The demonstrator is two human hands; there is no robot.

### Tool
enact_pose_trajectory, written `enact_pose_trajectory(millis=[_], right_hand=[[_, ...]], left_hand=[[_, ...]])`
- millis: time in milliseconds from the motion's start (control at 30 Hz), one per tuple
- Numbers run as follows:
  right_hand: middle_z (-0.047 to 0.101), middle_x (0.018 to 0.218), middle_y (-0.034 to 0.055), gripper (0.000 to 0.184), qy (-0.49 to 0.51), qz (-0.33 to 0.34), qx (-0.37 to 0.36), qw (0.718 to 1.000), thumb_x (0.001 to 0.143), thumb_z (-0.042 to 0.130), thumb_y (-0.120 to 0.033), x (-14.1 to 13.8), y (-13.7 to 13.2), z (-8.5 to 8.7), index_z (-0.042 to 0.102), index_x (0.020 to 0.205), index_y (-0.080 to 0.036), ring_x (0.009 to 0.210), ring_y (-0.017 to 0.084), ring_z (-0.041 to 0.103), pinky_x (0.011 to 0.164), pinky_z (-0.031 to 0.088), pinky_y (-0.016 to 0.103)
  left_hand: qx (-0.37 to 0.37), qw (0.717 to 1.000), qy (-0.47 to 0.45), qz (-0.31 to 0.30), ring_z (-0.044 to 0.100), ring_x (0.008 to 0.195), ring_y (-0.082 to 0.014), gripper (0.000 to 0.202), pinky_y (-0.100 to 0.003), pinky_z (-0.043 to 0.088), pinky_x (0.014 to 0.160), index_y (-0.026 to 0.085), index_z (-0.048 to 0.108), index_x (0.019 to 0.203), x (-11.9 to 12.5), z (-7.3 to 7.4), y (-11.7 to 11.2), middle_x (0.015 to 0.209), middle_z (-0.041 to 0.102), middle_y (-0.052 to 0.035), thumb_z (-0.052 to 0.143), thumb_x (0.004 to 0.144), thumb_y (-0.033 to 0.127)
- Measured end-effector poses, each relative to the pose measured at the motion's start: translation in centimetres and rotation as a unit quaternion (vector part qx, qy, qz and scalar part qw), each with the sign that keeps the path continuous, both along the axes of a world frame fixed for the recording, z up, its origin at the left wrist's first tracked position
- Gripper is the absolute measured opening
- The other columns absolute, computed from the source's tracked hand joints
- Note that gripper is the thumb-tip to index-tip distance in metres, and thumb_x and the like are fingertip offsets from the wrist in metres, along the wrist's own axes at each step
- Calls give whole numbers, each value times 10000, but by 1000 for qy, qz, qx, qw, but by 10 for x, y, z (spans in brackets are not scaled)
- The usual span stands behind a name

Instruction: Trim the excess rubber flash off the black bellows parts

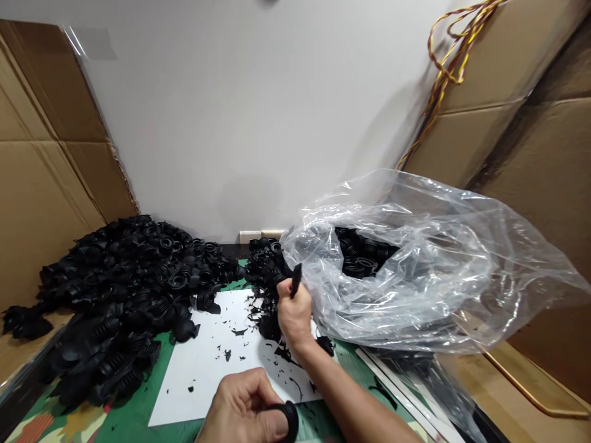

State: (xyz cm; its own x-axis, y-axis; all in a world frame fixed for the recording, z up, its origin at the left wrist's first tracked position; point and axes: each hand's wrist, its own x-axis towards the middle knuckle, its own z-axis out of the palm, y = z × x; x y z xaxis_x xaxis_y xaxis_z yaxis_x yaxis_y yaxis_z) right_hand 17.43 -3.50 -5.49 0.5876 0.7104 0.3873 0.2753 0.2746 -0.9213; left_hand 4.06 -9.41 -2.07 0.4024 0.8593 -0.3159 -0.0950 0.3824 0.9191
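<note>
My left hand (242, 409) is at the bottom edge, fingers closed round a black ribbed rubber part (290, 419) held over the white sheet (203, 369). My right hand (294, 312) reaches forward to a small heap of black parts (265, 261) by the mouth of a clear plastic bag (429, 271). Its fingers are curled round a thin black tool (296, 280) that sticks up out of the fist. More black rubber parts (364, 255) lie inside the bag.
A big pile of black ribbed rubber parts (120, 289) covers the left of the table. Black trimmings (240, 332) lie scattered on the white sheet. Cardboard boxes (41, 172) stand left and right (530, 141). Red and yellow wires (443, 67) hang at the upper right.
</note>
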Motion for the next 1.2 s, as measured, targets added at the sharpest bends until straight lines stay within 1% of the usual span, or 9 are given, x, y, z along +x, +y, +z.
enact_pose_trajectory(millis=[133, 233, 333, 633, 733, 900, 1033, 1133, 1200], right_hand=[[523, 603, -1, 234, -16, 12, 9, 1000, 826, 449, -354, 10, 4, -1, 486, 644, -211, 581, 170, 499, 592, 430, 295], [612, 714, 35, 181, -46, 46, 31, 997, 845, 467, -301, 4, -1, 0, 584, 767, -188, 666, 189, 564, 644, 454, 305], [648, 832, 62, 148, -82, 74, 62, 992, 848, 476, -202, 2, -6, 2, 618, 878, -177, 765, 197, 600, 698, 473, 311], [590, 749, 24, 105, -87, 192, 142, 967, 810, 564, -124, -7, -25, 17, 639, 804, -197, 686, 158, 584, 609, 462, 258], [542, 713, 9, 118, -82, 166, 135, 973, 788, 560, -111, -15, -24, 14, 597, 716, -197, 647, 146, 543, 573, 434, 246], [467, 629, -29, 205, -7, 119, 70, 990, 845, 505, -251, -22, -21, 6, 462, 649, -210, 556, 123, 460, 524, 400, 234], [447, 573, -33, 300, 25, 91, 31, 995, 876, 430, -380, -19, -14, 2, 415, 624, -218, 514, 128, 432, 493, 384, 247], [460, 556, -26, 303, 28, 17, 5, 999, 852, 435, -432, -6, -4, 0, 434, 632, -224, 516, 150, 448, 500, 394, 272], [477, 573, -20, 277, 34, -9, -1, 999, 858, 434, -413, 2, 2, 0, 451, 657, -224, 537, 160, 459, 521, 403, 282]], left_hand=[[21, 994, -62, 92, 502, 428, -86, 312, -181, 409, 445, 138, 670, 696, -7, 10, 13, 481, 596, -8, 817, 617, 401], [11, 987, -100, 122, 520, 453, -91, 361, -200, 419, 442, 127, 662, 724, -8, 19, 30, 611, 650, -33, 847, 570, 396], [0, 983, -118, 139, 534, 462, -94, 362, -200, 419, 432, 123, 651, 730, -8, 16, 39, 646, 665, -45, 850, 571, 379], [-20, 980, -107, 167, 527, 430, -94, 330, -193, 420, 405, 127, 635, 718, -1, 8, 46, 538, 605, 4, 860, 540, 291], [-8, 978, -101, 182, 518, 419, -88, 364, -187, 406, 405, 122, 633, 675, 8, 6, 43, 523, 610, -2, 872, 499, 331], [67, 969, -60, 230, 485, 390, -81, 377, -185, 381, 425, 156, 598, 621, 21, 2, 39, 425, 552, 38, 858, 507, 403], [107, 977, -27, 183, 441, 327, -78, 340, -182, 348, 396, 167, 590, 598, 18, 4, 27, 332, 495, 47, 829, 571, 408], [52, 996, -39, 61, 402, 265, -75, 320, -170, 248, 321, 152, 629, 642, 11, 10, 19, 333, 502, 36, 854, 547, 360], [33, 997, -58, 35, 452, 296, -92, 329, -176, 271, 328, 141, 659, 728, 5, 16, 22, 394, 556, 10, 843, 573, 365]])
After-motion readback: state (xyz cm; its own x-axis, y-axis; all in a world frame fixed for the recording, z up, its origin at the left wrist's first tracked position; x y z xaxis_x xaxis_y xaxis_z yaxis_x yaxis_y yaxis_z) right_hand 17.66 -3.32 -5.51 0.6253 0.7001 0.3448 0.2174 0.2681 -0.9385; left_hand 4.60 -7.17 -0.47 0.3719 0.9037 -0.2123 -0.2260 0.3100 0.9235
